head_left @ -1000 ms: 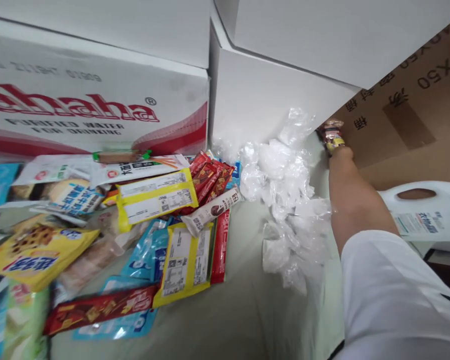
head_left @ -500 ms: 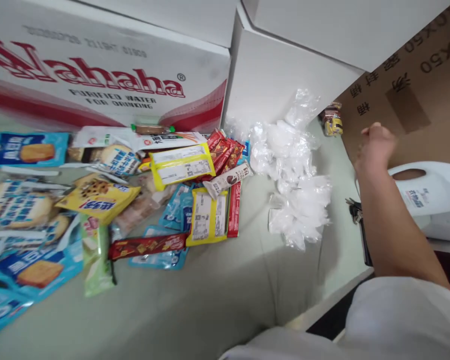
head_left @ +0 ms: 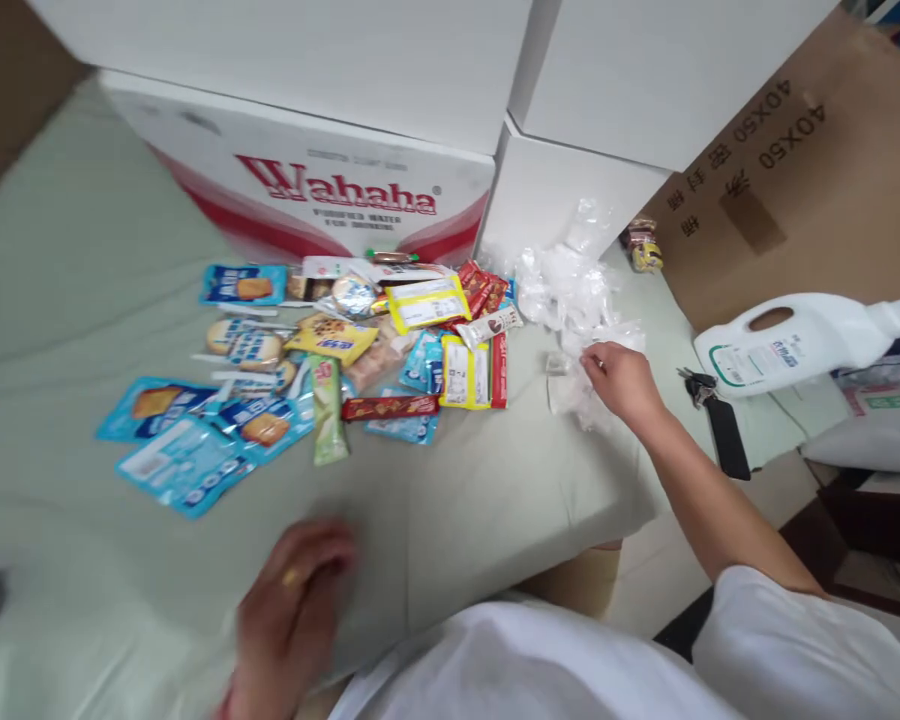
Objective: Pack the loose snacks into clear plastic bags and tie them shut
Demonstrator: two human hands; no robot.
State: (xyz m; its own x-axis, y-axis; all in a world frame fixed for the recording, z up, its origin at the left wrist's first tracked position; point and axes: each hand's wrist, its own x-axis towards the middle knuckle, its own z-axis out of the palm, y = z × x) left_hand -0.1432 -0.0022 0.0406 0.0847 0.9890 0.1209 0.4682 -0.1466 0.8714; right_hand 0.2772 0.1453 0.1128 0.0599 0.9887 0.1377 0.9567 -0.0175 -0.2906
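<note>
My right hand (head_left: pixel 621 378) is at the front of a pile of clear plastic bags (head_left: pixel 570 285), its thumb and fingers pinched together on one of the thin bags (head_left: pixel 562 385). Low in the view, my left hand (head_left: pixel 296 600) hovers over the pale green cloth with curled fingers smeared by motion. Nothing can be made out in it. Beyond that hand lie packaged snacks: a green wrapper (head_left: pixel 328 410), a long red bar (head_left: pixel 390 406), a yellow cookie packet (head_left: pixel 334 338) and several blue packets (head_left: pixel 187 465).
A Wahaha water carton (head_left: pixel 345 190) and white boxes (head_left: pixel 585 175) stand along the back. On the right are a white jug (head_left: pixel 787 350), keys (head_left: pixel 697 386), a black phone-like object (head_left: pixel 727 438) and a brown carton (head_left: pixel 817 200). A small bundled packet (head_left: pixel 643 247) sits in the corner.
My right hand has come down and left from beside the brown carton to the plastic bags. My left hand has entered at the bottom, and the view has widened.
</note>
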